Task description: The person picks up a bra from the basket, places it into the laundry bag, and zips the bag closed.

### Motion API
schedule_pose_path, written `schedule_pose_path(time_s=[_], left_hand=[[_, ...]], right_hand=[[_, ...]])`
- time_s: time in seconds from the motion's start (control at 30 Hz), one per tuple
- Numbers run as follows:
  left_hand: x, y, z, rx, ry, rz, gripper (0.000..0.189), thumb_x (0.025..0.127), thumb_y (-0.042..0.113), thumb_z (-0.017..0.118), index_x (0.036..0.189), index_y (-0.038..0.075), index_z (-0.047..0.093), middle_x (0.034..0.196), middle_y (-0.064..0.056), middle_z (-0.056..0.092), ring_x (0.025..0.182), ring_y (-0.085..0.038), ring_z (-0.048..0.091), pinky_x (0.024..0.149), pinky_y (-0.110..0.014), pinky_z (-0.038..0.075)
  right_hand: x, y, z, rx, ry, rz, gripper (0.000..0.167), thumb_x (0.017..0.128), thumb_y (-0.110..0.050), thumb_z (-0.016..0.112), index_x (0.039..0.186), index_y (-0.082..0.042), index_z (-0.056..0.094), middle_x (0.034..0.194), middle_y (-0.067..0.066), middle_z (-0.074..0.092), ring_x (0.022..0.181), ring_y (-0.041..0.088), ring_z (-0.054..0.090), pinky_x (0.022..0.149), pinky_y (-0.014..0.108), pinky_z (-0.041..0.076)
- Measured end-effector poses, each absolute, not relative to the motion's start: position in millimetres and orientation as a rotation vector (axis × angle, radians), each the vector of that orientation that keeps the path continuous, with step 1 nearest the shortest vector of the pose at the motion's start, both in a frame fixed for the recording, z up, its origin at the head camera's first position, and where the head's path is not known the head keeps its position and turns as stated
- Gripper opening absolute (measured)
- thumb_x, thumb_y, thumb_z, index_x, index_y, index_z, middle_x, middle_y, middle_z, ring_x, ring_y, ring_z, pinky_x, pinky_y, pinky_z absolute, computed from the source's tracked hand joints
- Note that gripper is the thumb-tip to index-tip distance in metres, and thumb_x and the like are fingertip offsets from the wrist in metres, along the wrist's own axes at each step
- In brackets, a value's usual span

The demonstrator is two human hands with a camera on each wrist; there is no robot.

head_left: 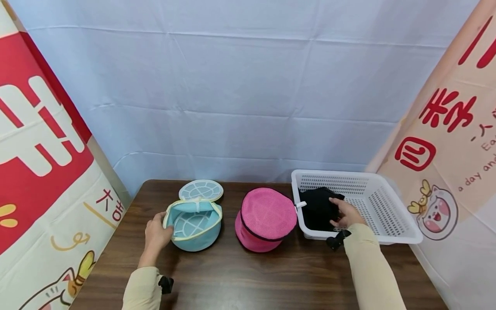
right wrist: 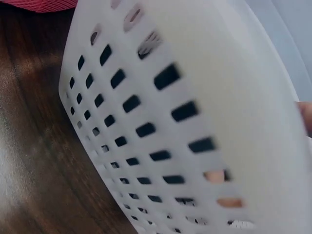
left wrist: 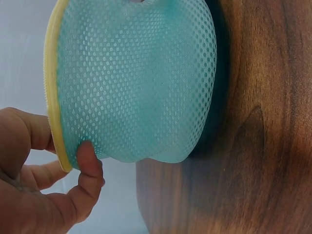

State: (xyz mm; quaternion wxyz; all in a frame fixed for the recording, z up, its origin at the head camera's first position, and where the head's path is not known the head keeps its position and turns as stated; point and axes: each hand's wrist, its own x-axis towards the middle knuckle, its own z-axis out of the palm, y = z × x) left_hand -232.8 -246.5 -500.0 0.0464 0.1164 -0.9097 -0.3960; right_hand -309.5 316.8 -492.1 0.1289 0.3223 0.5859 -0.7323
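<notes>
The blue bag (left wrist: 131,83) is mesh, the basket (right wrist: 234,97) smooth plastic.

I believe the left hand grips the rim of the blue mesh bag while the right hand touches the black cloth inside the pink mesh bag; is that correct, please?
Not quite: the black cloth lies in the white basket, not the pink mesh bag, as the head view shows. The left hand does grip the blue mesh bag, and the right hand touches the cloth.

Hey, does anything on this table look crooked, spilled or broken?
Nothing appears spilled or broken. The pink mesh bag sits slightly askew, its top leaning toward the white basket. The blue mesh bag simply looks open, its lid folded back and the left hand holding its rim.
</notes>
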Motion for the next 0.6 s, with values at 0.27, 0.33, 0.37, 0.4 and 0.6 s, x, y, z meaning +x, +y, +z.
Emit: schedule_pose_path(time_s=[0.27, 0.33, 0.37, 0.4, 0.6], left_hand=[[-231, -247, -499, 0.337, -2.769, -1.198, 0.052, 0.084, 0.005, 0.053, 0.132, -0.009, 0.041, 0.121, -0.036, 0.043, 0.114, -0.048, 0.036, 0.092, -0.057, 0.03], [-231, -247, -499, 0.335, -2.764, -1.197, 0.052, 0.084, 0.005, 0.053, 0.132, -0.009, 0.041, 0.121, -0.035, 0.043, 0.113, -0.048, 0.036, 0.092, -0.057, 0.03], [-231, -247, -498, 0.336, -2.763, -1.197, 0.052, 0.084, 0.005, 0.053, 0.132, -0.009, 0.041, 0.121, -0.035, 0.044, 0.113, -0.048, 0.036, 0.092, -0.057, 0.03], [-231, -247, -498, 0.337, -2.762, -1.198, 0.052, 0.083, 0.005, 0.053, 0.132, -0.009, 0.041, 0.121, -0.035, 0.044, 0.113, -0.048, 0.037, 0.092, -0.058, 0.03], [-232, -245, -498, 0.33, -2.755, -1.195, 0.052, 0.083, 0.005, 0.054, 0.132, -0.009, 0.042, 0.121, -0.035, 0.045, 0.113, -0.048, 0.038, 0.092, -0.057, 0.031]], right_hand=[[-316, 306, -492, 0.841, 1.878, -2.162, 0.021, 0.09, -0.011, 0.056, 0.102, 0.0, 0.043, 0.073, 0.004, 0.059, 0.062, 0.014, 0.056, 0.056, 0.03, 0.047], [-317, 303, -494, 0.877, 1.945, -2.15, 0.02, 0.088, -0.009, 0.059, 0.101, -0.001, 0.045, 0.063, 0.0, 0.057, 0.051, 0.01, 0.052, 0.048, 0.026, 0.043], [-318, 303, -495, 0.892, 1.978, -2.134, 0.021, 0.088, -0.009, 0.06, 0.101, 0.0, 0.046, 0.062, -0.001, 0.056, 0.048, 0.009, 0.05, 0.046, 0.025, 0.041], [-318, 303, -496, 0.893, 2.0, -2.124, 0.023, 0.088, -0.009, 0.06, 0.103, 0.001, 0.047, 0.062, -0.001, 0.056, 0.048, 0.009, 0.051, 0.046, 0.025, 0.042], [-317, 307, -502, 0.884, 2.028, -2.125, 0.026, 0.088, -0.009, 0.06, 0.107, 0.002, 0.047, 0.067, -0.001, 0.054, 0.053, 0.009, 0.053, 0.051, 0.026, 0.045]])
